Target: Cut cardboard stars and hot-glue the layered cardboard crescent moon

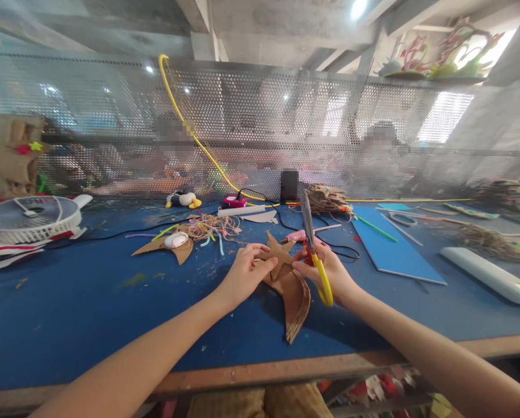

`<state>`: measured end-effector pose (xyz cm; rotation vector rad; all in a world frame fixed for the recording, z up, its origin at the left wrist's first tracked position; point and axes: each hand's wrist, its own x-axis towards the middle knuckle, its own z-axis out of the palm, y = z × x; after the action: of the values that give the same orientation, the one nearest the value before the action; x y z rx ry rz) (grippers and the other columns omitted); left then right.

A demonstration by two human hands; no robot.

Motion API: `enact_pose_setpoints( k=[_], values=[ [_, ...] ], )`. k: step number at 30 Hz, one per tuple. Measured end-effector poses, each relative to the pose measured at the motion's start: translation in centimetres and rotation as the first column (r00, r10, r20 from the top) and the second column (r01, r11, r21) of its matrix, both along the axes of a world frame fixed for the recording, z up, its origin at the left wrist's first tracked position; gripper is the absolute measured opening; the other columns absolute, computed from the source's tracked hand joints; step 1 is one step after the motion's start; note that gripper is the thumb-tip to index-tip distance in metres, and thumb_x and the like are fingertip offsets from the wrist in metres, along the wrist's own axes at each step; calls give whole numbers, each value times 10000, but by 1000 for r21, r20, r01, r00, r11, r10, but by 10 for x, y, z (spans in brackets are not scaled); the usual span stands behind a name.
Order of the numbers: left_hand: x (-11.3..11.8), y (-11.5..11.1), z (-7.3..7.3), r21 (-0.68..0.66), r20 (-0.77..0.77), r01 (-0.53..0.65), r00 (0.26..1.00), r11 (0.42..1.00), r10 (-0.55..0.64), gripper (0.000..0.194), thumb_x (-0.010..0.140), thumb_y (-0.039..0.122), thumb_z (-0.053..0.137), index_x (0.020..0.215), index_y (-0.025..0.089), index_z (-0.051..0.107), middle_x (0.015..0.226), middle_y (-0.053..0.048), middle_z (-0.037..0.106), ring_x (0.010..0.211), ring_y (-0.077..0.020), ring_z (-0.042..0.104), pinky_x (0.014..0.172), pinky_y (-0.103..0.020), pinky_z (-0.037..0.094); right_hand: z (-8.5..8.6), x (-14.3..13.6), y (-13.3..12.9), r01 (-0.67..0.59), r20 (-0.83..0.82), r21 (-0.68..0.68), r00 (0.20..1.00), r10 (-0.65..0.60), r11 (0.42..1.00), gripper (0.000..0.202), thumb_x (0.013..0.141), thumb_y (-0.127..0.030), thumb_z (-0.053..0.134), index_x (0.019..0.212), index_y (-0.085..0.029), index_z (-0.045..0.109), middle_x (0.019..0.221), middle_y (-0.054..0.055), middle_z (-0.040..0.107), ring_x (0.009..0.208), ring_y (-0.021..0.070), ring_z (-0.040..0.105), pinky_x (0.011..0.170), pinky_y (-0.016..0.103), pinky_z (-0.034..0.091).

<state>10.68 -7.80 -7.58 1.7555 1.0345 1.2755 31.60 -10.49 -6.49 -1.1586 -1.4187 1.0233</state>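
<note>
My left hand (249,273) pinches a small cardboard star (280,255) between thumb and fingers. Beneath the star is a larger curved cardboard shape (292,296) with thick, layered edges, its pointed tip toward me. On the other side, my right hand (325,270) holds yellow-handled scissors (323,278), their blades pointing up and away from me. Its fingertips come close to the star's right side; whether they touch it I cannot tell. Just behind the right hand lies a pink glue gun (295,235), partly hidden.
A white fan (33,217) lies at the left. Tangled twine (212,225) and a cardboard piece (147,247) sit left of centre. To the right are a blue board (394,244) and a long white case (488,273). A perforated metal screen (251,116) stands behind.
</note>
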Motion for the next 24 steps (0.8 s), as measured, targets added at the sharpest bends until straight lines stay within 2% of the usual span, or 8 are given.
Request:
enact_pose_setpoints(
  k=[5, 9, 11, 15, 19, 21, 24],
  values=[
    [1, 2, -5, -141, 90, 38, 996, 989, -25, 163, 780, 360, 779, 856, 217, 767, 1083, -78, 691, 788, -186, 605, 708, -291, 468, 1, -1, -1, 2, -10, -11, 1000, -2, 1000, 479, 614, -471, 851, 828, -226, 499, 781, -28, 623, 661, 138, 556, 673, 322, 485],
    [0, 1, -5, -240, 121, 90, 991, 967, -62, 284, 785, 422, 765, 974, 212, 740, 1038, -71, 703, 891, -212, 625, 795, -312, 483, 0, 0, 0, -8, -16, -22, 1000, 7, 1000, 498, 599, -489, 866, 816, -221, 507, 764, -26, 617, 678, 147, 565, 671, 318, 482],
    [0, 0, -5, -264, 83, 131, 990, 956, -113, 365, 802, 455, 735, 1068, 206, 708, 1096, -68, 688, 910, -205, 624, 824, -322, 486, 0, 0, 0, -19, -10, -19, 1000, 18, 1000, 493, 608, -500, 862, 828, -216, 524, 763, -20, 619, 680, 147, 561, 656, 309, 470],
    [1, -2, -2, -212, -35, 124, 990, 969, -134, 391, 806, 488, 703, 1065, 196, 693, 1251, -71, 626, 819, -156, 591, 793, -314, 491, 1, 0, -1, -44, 8, 2, 999, 44, 999, 443, 662, -500, 824, 871, -208, 565, 755, -20, 610, 669, 140, 542, 641, 300, 455],
    [2, -3, 2, -143, -96, 78, 991, 987, -92, 336, 774, 495, 739, 921, 193, 730, 1236, -78, 657, 901, -196, 605, 809, -318, 478, 5, -1, -4, -28, 15, 38, 999, 28, 999, 432, 662, -493, 818, 879, -216, 567, 775, -20, 592, 713, 150, 550, 699, 314, 475],
    [4, -5, 4, -208, -43, 93, 994, 974, -104, 404, 734, 503, 787, 982, 190, 731, 1197, -88, 691, 879, -203, 631, 778, -320, 483, 6, -2, -4, -15, 9, 42, 1000, 15, 999, 446, 658, -507, 817, 890, -217, 569, 771, -22, 581, 709, 150, 540, 696, 314, 472],
    [7, -9, 6, -379, 161, 193, 977, 905, -141, 617, 656, 506, 861, 1145, 181, 673, 1032, -81, 751, 785, -195, 668, 736, -319, 499, 6, -5, -4, -2, -16, 37, 1000, 2, 999, 487, 633, -526, 833, 888, -217, 555, 773, -26, 569, 683, 138, 514, 658, 304, 459]
  ],
)
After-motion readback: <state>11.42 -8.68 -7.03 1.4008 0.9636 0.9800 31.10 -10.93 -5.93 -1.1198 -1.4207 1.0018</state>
